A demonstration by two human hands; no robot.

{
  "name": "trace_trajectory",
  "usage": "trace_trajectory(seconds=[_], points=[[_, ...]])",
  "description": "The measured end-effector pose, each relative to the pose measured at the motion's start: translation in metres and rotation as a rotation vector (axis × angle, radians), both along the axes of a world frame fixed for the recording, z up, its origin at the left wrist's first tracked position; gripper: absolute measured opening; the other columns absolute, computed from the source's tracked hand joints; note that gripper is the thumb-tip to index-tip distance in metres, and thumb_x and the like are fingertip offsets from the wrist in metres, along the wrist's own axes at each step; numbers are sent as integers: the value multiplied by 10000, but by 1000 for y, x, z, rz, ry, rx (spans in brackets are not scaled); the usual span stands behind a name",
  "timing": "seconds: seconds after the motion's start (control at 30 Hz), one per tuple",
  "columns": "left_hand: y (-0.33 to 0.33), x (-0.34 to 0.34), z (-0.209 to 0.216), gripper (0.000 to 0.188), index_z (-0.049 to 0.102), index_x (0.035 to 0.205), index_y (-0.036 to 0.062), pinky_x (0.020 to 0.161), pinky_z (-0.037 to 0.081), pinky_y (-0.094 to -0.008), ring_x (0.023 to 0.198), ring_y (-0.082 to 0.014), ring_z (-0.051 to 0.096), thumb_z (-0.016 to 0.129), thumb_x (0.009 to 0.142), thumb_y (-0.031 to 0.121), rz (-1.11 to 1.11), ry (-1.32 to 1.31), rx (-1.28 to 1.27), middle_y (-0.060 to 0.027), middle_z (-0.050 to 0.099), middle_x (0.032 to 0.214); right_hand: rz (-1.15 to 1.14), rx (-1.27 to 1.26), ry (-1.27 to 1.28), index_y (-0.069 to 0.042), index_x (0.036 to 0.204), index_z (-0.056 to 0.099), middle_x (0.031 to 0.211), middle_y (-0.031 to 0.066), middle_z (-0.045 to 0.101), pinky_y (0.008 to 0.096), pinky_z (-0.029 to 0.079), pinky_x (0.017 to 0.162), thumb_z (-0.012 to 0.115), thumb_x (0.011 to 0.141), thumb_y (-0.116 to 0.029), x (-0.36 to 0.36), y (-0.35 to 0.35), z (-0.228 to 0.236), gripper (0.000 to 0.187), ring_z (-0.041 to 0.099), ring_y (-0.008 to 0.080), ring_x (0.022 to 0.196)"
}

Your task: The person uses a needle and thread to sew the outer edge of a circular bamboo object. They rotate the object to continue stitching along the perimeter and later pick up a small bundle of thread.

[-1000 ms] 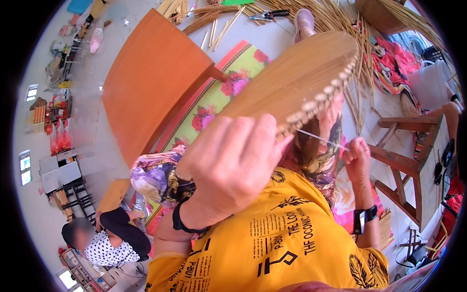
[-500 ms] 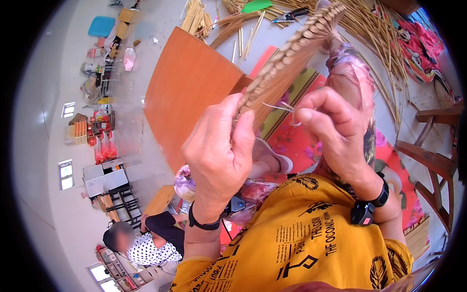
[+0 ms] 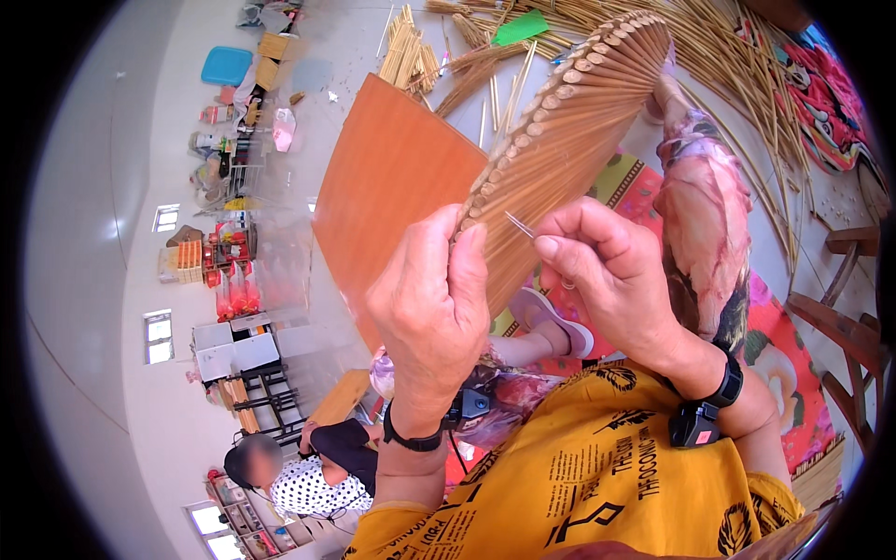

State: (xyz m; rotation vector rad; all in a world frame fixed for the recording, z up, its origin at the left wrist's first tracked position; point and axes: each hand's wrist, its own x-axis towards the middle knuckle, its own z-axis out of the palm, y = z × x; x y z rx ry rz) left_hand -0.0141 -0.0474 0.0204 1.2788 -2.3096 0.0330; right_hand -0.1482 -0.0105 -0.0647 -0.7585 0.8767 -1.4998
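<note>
At centre: 1 broad orange-brown wooden board (image 3: pixel 401 168), partly covered in view by the work. Straw stalks (image 3: pixel 747 93), many, loose and bundled, across the upper right. 1 ribbed straw-coloured piece (image 3: pixel 579 140), fan-like, with a knobbed border along its upper left side; held up at a tilt, extending from the left grip toward the upper right. 1 left hand (image 3: pixel 429 303), thumb and fingers pinched on the near, lower end of that border, the bulk of the piece lying beyond the fingertips. 1 right hand (image 3: pixel 621 280), just beside the ribbed face, thumb and forefinger closed on the small item listed last. Containers, lower left background: 1 shelf unit (image 3: pixel 250 525), holding mixed small goods, kinds too small to tell. Red bags (image 3: pixel 239 291), grouped, contents unclear. 1 blue shallow tray or lid (image 3: pixel 227 66), which of these cannot be told, upper left. 1 thin pointed item (image 3: pixel 520 224), tip directed at the ribs; contact cannot be told.
</note>
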Motion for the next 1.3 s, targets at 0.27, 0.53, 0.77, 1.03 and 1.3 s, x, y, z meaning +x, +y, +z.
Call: trace_trajectory(seconds=[0.27, 0.53, 0.77, 1.03, 1.3], points=[[-2, -2, 1, 119, 625, 971, -19, 560, 486, -333, 630, -274, 632, 641, 883, 58, 6, 22, 27, -157, 630, 778, -18, -10, -15, 9, 889, 605, 709, -1, 600, 204, 458, 566, 592, 898, -32, 1, -6, 0, 45, 581, 44, 644], [-3, -3, 2, 116, 626, 959, -20, 553, 481, -322, 616, -262, 624, 653, 874, 53, 5, 37, 42, -151, 629, 765, 9, 16, -33, 8, 881, 616, 708, -10, 605, 199, 453, 563, 587, 899, -43, -1, -8, 2, 61, 574, 36, 641], [-3, -1, 1, 120, 625, 956, -21, 550, 481, -321, 614, -257, 624, 657, 874, 61, 16, 45, 51, -150, 629, 765, 27, 40, -34, 3, 882, 627, 698, -9, 610, 191, 434, 531, 593, 897, -49, -2, -9, 1, 63, 566, 25, 635], [-2, -2, 0, 115, 625, 948, -17, 548, 479, -323, 609, -261, 621, 661, 870, 61, 21, 45, 61, -149, 626, 758, 34, 25, 42, -7, 895, 643, 619, -7, 585, 204, 412, 478, 604, 889, -63, -5, -10, -2, 69, 523, 31, 547], [2, -3, -1, 109, 626, 941, -17, 545, 478, -332, 602, -272, 614, 662, 864, 50, -39, 26, 20, -149, 618, 746, -31, -92, 247, 22, 859, 637, 565, 56, 524, 250, 403, 481, 613, 854, -58, -14, -10, 1, 84, 470, 66, 514]])
